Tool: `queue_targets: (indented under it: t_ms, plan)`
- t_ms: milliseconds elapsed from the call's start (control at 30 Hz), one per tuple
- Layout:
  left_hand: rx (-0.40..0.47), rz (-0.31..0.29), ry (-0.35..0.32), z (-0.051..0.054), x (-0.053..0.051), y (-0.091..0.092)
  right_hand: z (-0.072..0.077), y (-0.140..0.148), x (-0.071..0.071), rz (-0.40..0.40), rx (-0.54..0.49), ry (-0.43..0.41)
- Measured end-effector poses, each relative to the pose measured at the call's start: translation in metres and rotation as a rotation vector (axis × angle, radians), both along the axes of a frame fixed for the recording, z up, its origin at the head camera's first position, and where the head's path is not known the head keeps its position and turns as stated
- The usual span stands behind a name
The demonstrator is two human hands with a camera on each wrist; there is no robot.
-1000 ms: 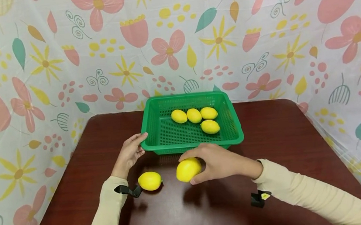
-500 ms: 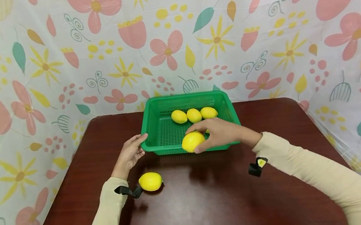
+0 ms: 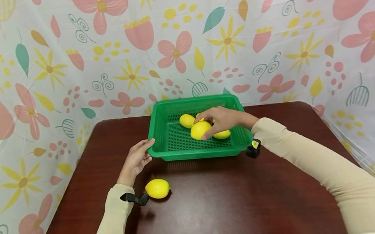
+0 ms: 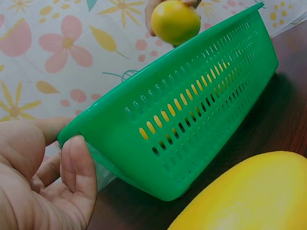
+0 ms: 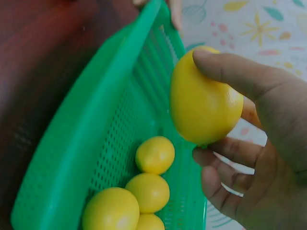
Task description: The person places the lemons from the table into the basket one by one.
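Note:
A yellow lemon is pinched between the thumb and fingers of my right hand, held over the inside of the green basket. In the right wrist view this lemon hangs above several other lemons lying on the basket floor; the head view shows them partly hidden by the hand. My left hand grips the basket's front left corner, thumb over the rim, as the left wrist view shows beside the basket wall. Another lemon lies on the table near the left wrist.
The basket stands at the back of a dark brown table. Behind it hangs a floral-patterned curtain. A black wrist camera sits on the right forearm, close to the basket's right front corner.
My right hand has carried its lemon from in front of the basket, over the front rim, to above the inside. The left hand keeps its hold on the corner.

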State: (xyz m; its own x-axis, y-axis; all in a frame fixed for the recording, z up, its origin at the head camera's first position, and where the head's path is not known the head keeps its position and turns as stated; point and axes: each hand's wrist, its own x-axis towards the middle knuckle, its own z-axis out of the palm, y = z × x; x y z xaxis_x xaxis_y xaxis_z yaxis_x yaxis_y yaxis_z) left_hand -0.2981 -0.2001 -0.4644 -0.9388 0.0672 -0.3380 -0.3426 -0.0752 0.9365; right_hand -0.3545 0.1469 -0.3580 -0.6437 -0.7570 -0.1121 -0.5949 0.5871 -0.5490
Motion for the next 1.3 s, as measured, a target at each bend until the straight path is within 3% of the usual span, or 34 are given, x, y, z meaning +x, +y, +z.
queue_targets:
  t_ms: [500,667,967,1300]
  plan:
    - [0.003,0.001,-0.002,0.0,-0.001,0.001,-0.025,-0.003,-0.046,-0.012,0.113,-0.012]
    - [0.006,0.003,0.004,0.0,0.001,0.002,-0.033,-0.005,-0.056,-0.039,0.127,-0.042]
    - [0.013,0.015,0.019,0.001,-0.002,0.0,-0.044,-0.009,-0.074,-0.019,0.162,-0.078]
    - [0.018,0.005,0.012,0.0,0.0,0.0,-0.053,-0.011,-0.083,-0.055,0.187,-0.129]
